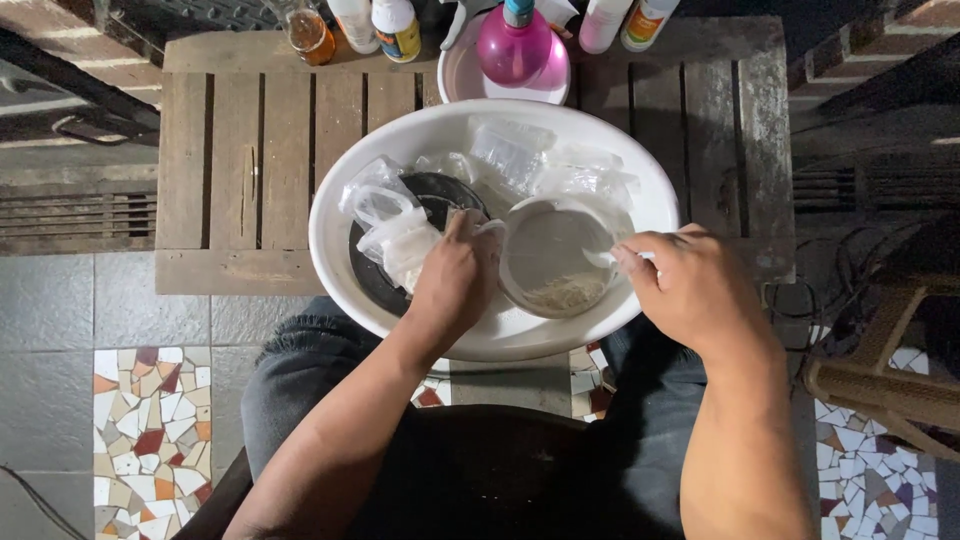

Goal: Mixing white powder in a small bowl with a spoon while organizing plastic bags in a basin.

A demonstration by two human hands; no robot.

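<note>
A large white basin [335, 215] sits on a low wooden slatted table [240, 160]. Inside it lie a dark round plate [440, 190], several clear plastic bags [510, 150] and a small white bowl [555, 255] holding some pale shreds. My left hand [455, 285] reaches into the basin and grips the left rim of the white bowl, next to a crumpled plastic bag [395, 235]. At the bowl's right rim, my right hand [690, 285] pinches a thin white utensil [605, 258] whose tip reaches over the bowl.
Along the table's far edge stand a pink round bottle [512, 50] on a white plate, an amber jar [310, 35] and several white bottles [395, 28]. A wicker chair [890, 380] stands at right. Grey tiles and mosaic floor [150, 420] lie below my knees.
</note>
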